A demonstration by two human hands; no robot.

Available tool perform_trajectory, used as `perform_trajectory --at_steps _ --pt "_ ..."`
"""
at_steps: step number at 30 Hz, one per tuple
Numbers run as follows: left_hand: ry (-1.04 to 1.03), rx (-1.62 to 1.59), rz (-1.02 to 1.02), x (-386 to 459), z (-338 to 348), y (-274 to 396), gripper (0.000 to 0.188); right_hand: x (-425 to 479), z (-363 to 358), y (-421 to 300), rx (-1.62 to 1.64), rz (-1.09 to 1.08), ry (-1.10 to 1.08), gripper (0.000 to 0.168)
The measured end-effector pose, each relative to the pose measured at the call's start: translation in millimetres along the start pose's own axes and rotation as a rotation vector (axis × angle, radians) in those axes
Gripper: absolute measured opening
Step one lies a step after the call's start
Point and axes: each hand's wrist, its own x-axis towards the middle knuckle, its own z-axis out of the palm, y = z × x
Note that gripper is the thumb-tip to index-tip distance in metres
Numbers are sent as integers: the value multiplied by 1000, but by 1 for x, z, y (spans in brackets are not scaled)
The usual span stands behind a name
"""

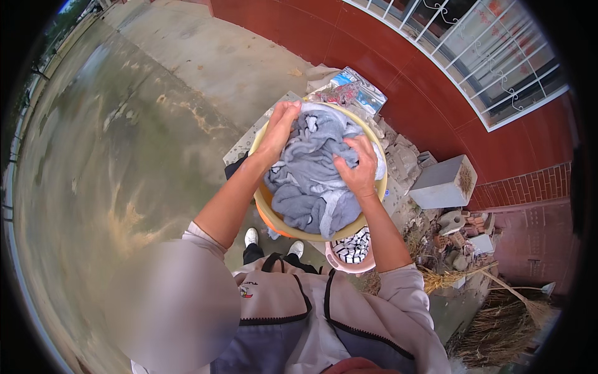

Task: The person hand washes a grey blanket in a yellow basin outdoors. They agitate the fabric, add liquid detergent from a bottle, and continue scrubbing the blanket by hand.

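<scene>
A yellow plastic basin (380, 184) in front of me is heaped with grey and white fleecy cloth (310, 161). At the basin's upper left edge lies my left hand (279, 126), its fingers close together near the rim; whether they grip the rim or cloth is unclear. My right hand (359, 163) pinches a fold of the grey cloth between thumb and fingers, on the right side of the heap. An orange surface (268, 219) shows under the basin's lower left. Below the basin, a pink tub (345, 267) holds black-and-white patterned cloth (352, 245).
A speckled stone slab (243, 145) lies beneath the basin. Plastic packaging (362, 91), rubble (399, 159) and a grey block (439, 184) line the red wall (420, 89). Straw brooms (500, 327) lie at the lower right. My white shoes (251, 236) stand just below the basin.
</scene>
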Motion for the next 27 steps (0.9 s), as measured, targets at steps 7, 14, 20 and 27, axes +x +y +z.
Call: perform_trajectory --at_steps 7,14,20,27 --pt "-114 1007 663 -55 -7 -45 59 -20 -7 13 417 306 -149 36" --pt "51 1300 562 -75 21 -77 70 5 37 45 -72 356 -414 72" --pt "58 1308 451 -28 12 -100 57 29 70 82 -128 559 -604 67" --pt "40 1249 291 10 4 -119 46 12 108 137 -12 770 -408 69"
